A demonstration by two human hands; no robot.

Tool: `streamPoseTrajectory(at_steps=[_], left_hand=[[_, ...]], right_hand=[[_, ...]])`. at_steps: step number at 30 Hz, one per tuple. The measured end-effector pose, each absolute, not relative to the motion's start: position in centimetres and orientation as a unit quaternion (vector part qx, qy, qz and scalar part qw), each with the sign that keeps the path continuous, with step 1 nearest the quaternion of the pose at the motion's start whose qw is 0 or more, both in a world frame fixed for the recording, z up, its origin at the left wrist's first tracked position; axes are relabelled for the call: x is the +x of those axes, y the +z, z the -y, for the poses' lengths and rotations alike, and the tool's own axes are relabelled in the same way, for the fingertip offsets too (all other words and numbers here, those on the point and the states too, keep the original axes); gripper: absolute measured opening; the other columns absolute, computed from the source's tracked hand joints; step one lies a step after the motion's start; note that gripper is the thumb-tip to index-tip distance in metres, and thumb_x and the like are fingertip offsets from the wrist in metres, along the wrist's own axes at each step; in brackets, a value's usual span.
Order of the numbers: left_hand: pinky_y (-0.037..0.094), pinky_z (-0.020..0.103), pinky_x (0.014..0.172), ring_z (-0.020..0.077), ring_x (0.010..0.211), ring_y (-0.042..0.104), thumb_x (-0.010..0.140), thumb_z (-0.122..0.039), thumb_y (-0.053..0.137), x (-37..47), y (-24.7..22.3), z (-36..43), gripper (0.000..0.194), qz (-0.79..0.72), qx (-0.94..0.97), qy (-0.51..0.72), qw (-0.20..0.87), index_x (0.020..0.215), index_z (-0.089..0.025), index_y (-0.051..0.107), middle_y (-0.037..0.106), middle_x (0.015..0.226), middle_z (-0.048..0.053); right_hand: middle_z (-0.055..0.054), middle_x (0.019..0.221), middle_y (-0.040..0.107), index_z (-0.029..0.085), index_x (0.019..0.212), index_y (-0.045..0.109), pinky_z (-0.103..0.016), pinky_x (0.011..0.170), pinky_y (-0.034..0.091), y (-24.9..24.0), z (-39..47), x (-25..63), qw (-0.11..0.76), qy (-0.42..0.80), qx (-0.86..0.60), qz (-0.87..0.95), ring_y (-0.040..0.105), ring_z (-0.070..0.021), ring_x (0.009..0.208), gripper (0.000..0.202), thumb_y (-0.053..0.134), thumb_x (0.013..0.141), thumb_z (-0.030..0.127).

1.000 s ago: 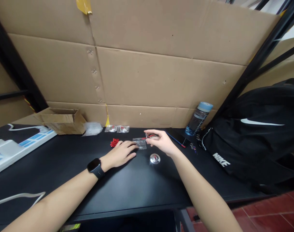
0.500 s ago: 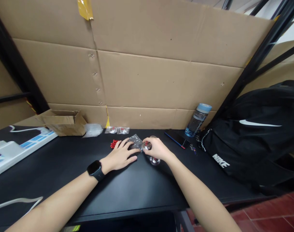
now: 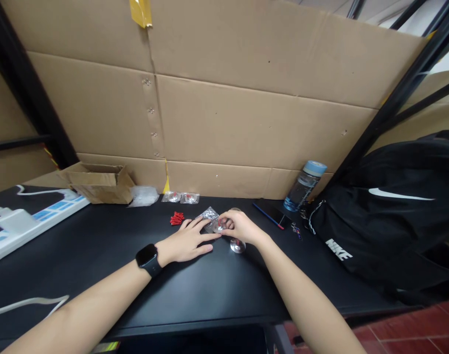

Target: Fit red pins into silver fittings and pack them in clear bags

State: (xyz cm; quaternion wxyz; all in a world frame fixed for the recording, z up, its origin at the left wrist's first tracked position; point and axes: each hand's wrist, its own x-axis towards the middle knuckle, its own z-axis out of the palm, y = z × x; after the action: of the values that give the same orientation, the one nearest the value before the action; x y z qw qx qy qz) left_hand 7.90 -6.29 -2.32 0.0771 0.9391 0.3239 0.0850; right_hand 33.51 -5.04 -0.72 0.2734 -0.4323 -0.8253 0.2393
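My left hand (image 3: 187,242) lies flat with its fingers spread, the fingertips on the near edge of a small clear plastic bag (image 3: 210,214). A clear round disc with a red centre (image 3: 219,226) is pinched in my right hand (image 3: 243,229), at the right end of the bag. Whether the disc is inside the bag or on top of it, I cannot tell. A second clear disc with a red centre (image 3: 238,246) rests on the table just below my right hand. A little pile of small red pieces (image 3: 177,218) lies beyond my left fingers.
Two bagged clear discs (image 3: 180,197) lie at the cardboard wall, beside crumpled plastic (image 3: 143,195) and an open cardboard box (image 3: 105,187). A power strip (image 3: 36,223) runs along the left. On the right are a phone (image 3: 269,214), keys (image 3: 296,230), a water bottle (image 3: 305,186) and a black backpack (image 3: 386,221).
My right hand has brought the disc left and slightly down to the bag. My left hand's fingers have slid off the red pieces' edge, and the view has shifted slightly.
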Motion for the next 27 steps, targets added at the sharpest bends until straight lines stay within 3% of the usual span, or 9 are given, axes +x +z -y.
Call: streamPoseTrajectory(at_steps=[4,7,12,17,20,23,25,27], left_hand=[[0.024,0.071,0.112,0.0427,0.151,0.02,0.101,-0.06,0.04,7.9,-2.1,6.4,0.047,-0.318,0.94,0.085,0.086,0.148,-0.053,0.041,0.024,0.167,0.003],[0.022,0.073,0.112,0.0434,0.151,0.019,0.101,-0.06,0.04,7.9,-1.9,6.5,0.047,-0.322,0.938,0.08,0.1,0.147,-0.053,0.041,0.022,0.168,0.002],[0.019,0.072,0.113,0.0443,0.152,0.014,0.1,-0.059,0.043,8.0,-2.0,6.5,0.047,-0.317,0.938,0.089,0.105,0.146,-0.051,0.046,0.016,0.169,0.002],[0.018,0.068,0.116,0.0419,0.153,0.013,0.101,-0.057,0.043,7.8,-1.9,6.4,0.043,-0.305,0.942,0.098,0.098,0.143,-0.051,0.051,0.013,0.17,-0.002],[0.024,0.058,0.117,0.0361,0.15,0.025,0.103,-0.049,0.042,7.9,-1.1,6.3,0.035,-0.289,0.941,0.151,0.087,0.128,-0.043,0.067,0.032,0.164,-0.002],[0.035,0.044,0.11,0.0252,0.134,0.047,0.105,-0.028,0.037,8.1,-0.3,6.1,0.035,-0.296,0.922,0.237,0.075,0.117,-0.032,0.07,0.059,0.141,0.003],[0.038,0.04,0.103,0.0223,0.123,0.054,0.099,-0.013,0.035,8.1,-0.3,5.8,0.039,-0.32,0.904,0.277,0.059,0.12,-0.028,0.064,0.065,0.129,0.005],[0.038,0.04,0.098,0.023,0.12,0.054,0.094,-0.009,0.04,8.2,-0.6,5.5,0.04,-0.343,0.895,0.283,0.037,0.123,-0.026,0.06,0.065,0.126,0.006]], right_hand=[[-0.003,0.097,0.069,0.02,0.114,0.068,-0.023,0.068,0.052,-0.8,4.9,33.4,0.272,0.24,-0.441,0.821,0.066,-0.0112,0.069,0.039,0.077,0.078,0.01],[-0.001,0.098,0.068,0.025,0.112,0.069,-0.025,0.074,0.05,-0.5,5.0,32.8,0.252,0.123,-0.476,0.833,0.064,-0.0117,0.073,0.035,0.081,0.079,0.018],[-0.003,0.112,0.065,0.03,0.119,0.065,-0.027,0.079,0.048,0.0,4.8,31.5,0.211,-0.01,-0.519,0.828,0.064,-0.0191,0.1,0.038,0.078,0.085,0.039],[-0.007,0.114,0.063,0.025,0.118,0.065,-0.031,0.082,0.048,-0.4,4.3,30.3,0.188,-0.073,-0.549,0.811,0.063,-0.0227,0.102,0.03,0.068,0.092,0.04],[-0.007,0.114,0.063,0.025,0.117,0.065,-0.031,0.083,0.048,-0.1,4.5,30.6,0.208,-0.032,-0.513,0.833,0.063,-0.0217,0.1,0.029,0.07,0.091,0.036],[-0.005,0.113,0.064,0.025,0.124,0.061,-0.029,0.082,0.049,0.6,4.9,31.9,0.267,0.085,-0.436,0.855,0.063,-0.0174,0.092,0.037,0.07,0.09,0.038],[-0.004,0.105,0.066,0.022,0.126,0.059,-0.028,0.08,0.049,0.9,5.1,32.9,0.304,0.14,-0.419,0.844,0.062,-0.0152,0.084,0.03,0.059,0.097,0.032],[-0.003,0.101,0.066,0.021,0.122,0.06,-0.027,0.078,0.048,0.9,5.3,33.7,0.309,0.154,-0.421,0.839,0.06,-0.0144,0.081,0.027,0.055,0.096,0.021]])
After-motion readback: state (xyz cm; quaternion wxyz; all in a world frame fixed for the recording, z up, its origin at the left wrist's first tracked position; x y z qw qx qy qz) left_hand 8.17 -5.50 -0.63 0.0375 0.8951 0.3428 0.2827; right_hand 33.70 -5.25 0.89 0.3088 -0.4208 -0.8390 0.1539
